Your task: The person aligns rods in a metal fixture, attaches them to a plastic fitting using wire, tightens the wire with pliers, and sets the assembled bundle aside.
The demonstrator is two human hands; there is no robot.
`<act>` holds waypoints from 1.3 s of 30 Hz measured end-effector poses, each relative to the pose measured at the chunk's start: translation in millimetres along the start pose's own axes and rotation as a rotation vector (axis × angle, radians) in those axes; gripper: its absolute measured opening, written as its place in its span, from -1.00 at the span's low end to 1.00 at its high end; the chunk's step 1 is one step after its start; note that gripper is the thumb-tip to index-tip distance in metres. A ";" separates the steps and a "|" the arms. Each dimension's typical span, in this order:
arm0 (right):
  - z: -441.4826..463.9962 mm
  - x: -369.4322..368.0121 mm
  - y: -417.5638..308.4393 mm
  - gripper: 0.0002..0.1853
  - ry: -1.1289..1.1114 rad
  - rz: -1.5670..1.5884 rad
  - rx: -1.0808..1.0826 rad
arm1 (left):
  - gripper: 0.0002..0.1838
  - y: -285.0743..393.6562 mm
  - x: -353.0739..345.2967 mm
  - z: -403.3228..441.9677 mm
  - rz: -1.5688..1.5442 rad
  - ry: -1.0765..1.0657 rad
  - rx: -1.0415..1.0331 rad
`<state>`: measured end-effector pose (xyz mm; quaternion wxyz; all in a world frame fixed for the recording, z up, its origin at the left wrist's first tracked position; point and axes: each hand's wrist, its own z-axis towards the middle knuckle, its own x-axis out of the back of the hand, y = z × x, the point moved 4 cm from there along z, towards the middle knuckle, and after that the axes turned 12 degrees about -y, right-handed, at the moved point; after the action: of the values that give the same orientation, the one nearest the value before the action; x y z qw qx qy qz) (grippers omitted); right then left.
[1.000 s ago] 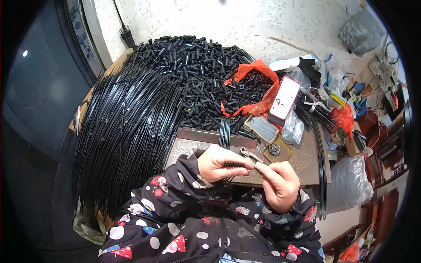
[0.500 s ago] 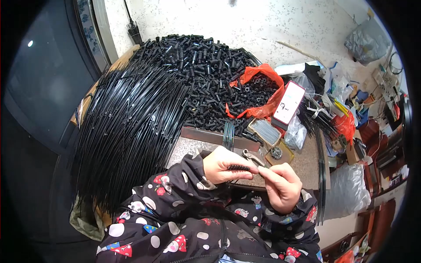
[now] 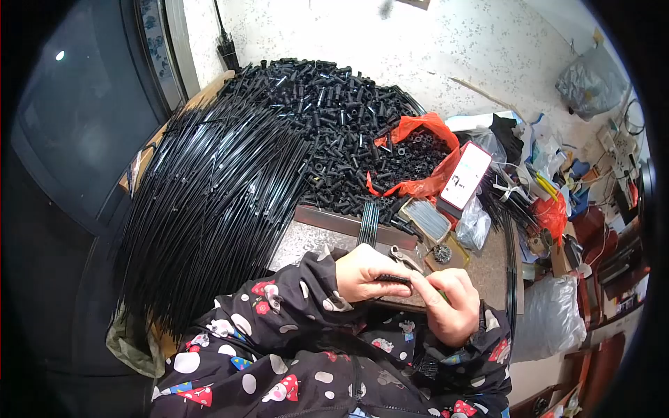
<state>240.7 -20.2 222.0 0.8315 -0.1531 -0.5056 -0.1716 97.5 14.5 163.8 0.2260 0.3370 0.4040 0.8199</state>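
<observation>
My left hand (image 3: 369,275) is closed around a small bundle of thin black rods (image 3: 394,279), whose ends show between thumb and fingers. My right hand (image 3: 449,303) is pinched, its fingertips meeting the left ones at the rod ends; what it holds is too small to make out. Just beyond the fingertips lie metal pliers (image 3: 404,257). More dark rods (image 3: 368,219) lean over a metal bar (image 3: 345,223) behind my left hand. A dish with small metal pieces (image 3: 442,253) and a box of thin grey pins (image 3: 428,220) sit beyond my right hand.
Long black rods (image 3: 216,202) cover the left side. Black tubular parts (image 3: 327,104) are heaped at the back, beside a red bag (image 3: 421,187) of small black parts. A phone (image 3: 465,176) stands right of it. Plastic bags and clutter fill the right.
Both hands appear slightly further right and lower, as does the table scene. The fingertips have come closer together, and less of the held bundle shows.
</observation>
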 end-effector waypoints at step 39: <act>-54.7 -95.9 267.1 -0.48 -0.058 -0.689 -0.560 | -0.21 -93.3 -49.6 -77.9 1.082 -0.265 0.573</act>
<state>360.2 207.8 90.6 0.6379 -0.1997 -0.4845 -0.5644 82.6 -3.8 34.7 -0.2722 0.6397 0.3484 0.6288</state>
